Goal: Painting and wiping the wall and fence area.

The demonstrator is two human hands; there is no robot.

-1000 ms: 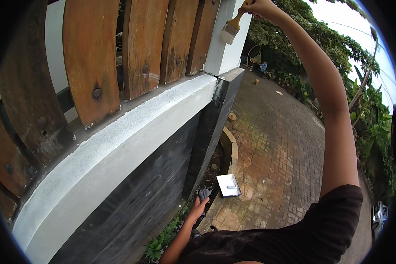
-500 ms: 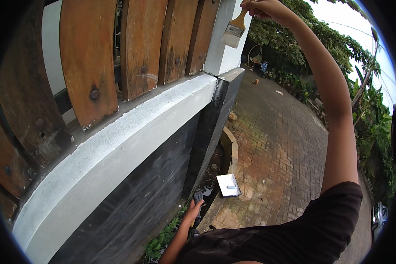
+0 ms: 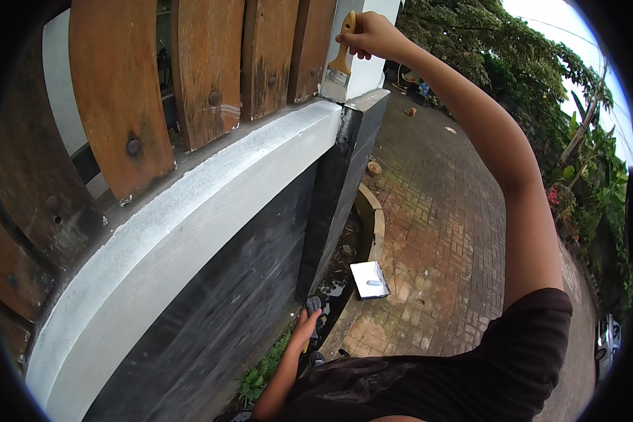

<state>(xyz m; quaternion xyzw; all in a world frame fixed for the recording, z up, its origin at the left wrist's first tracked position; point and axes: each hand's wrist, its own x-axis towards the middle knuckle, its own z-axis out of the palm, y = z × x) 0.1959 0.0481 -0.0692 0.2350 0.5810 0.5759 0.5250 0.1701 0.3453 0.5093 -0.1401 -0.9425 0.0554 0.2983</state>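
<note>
r hand (image 3: 374,35) is high up, fingers pinched round the handle of a yellow-handled brush (image 3: 340,62); bristles hang just below those fingers, at the white post (image 3: 364,76), can't tell if touching. wood slats (image 3: 207,67) are l of the fingers, white ledge (image 3: 190,169) below & l. l hand (image 3: 304,330) is low, fingers closed on a dark grey cloth-like thing (image 3: 313,304) poking past the fingertips. white tray (image 3: 362,283) sits nr, r of l fingers, on brick paving (image 3: 436,232).
</note>
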